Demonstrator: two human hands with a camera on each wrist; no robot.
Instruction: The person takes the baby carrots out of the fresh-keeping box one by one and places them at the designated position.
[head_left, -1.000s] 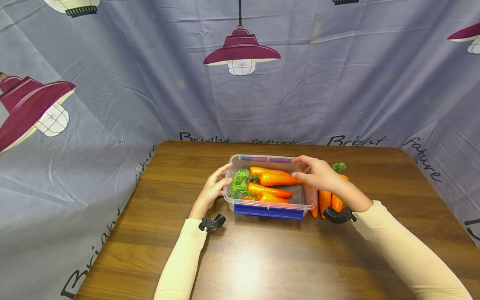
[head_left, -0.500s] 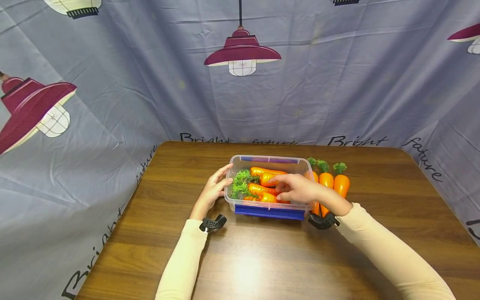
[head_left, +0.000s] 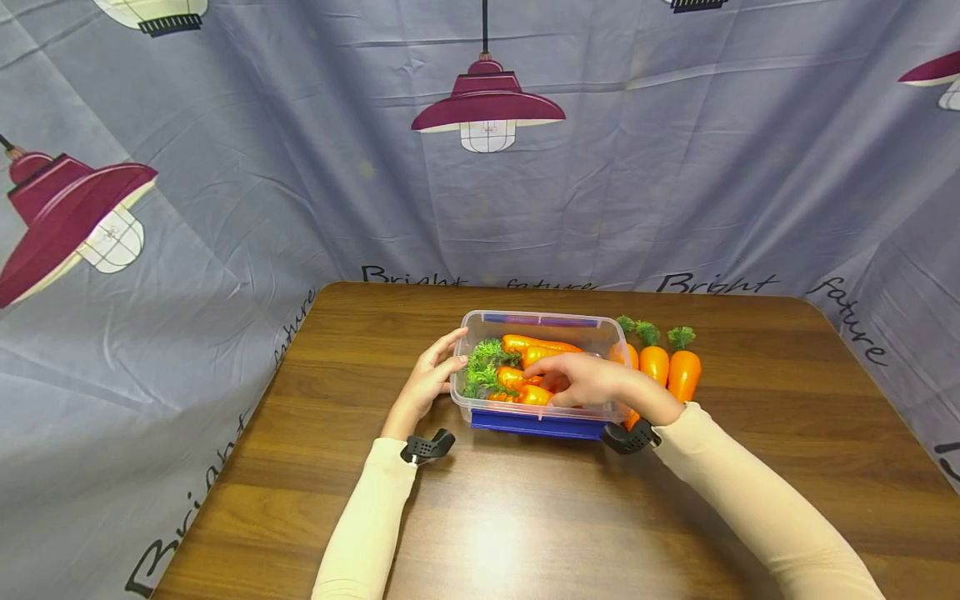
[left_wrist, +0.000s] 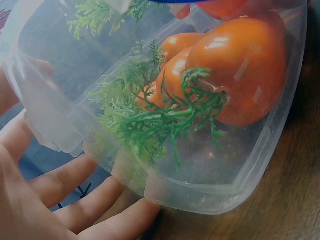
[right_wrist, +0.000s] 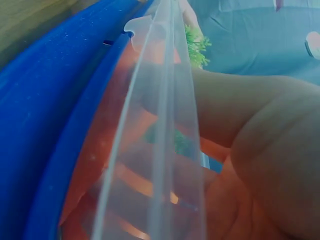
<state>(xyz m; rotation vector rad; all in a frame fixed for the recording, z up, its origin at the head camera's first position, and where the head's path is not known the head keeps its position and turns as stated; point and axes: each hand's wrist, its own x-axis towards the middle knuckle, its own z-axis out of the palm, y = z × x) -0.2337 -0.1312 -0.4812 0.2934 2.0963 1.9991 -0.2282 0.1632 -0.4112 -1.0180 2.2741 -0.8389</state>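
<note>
A clear plastic box (head_left: 615, 400) with blue side clips holds several orange carrots (head_left: 543, 344) with green leafy tops toward its left end. My left hand (head_left: 429, 379) rests against the box's left end from outside. In the left wrist view, the fingers (left_wrist: 100, 200) lie spread and fairly straight along the clear wall. Inside the box, my right hand (head_left: 592, 382) reaches down with thumb and fingers curled about a front carrot (head_left: 534, 395). The right wrist view shows the thumb (right_wrist: 220, 100) behind the clear rim; the fingertips are partly hidden.
Several more carrots (head_left: 683, 375) lie on the wooden table (head_left: 525, 517) just right of the box, partly behind the right forearm. A grey printed curtain (head_left: 637, 208) hangs behind the table and along its sides.
My right hand has moved left from the box's right end down into it, its fingers closing about a front carrot. The left hand keeps its place at the left end.
</note>
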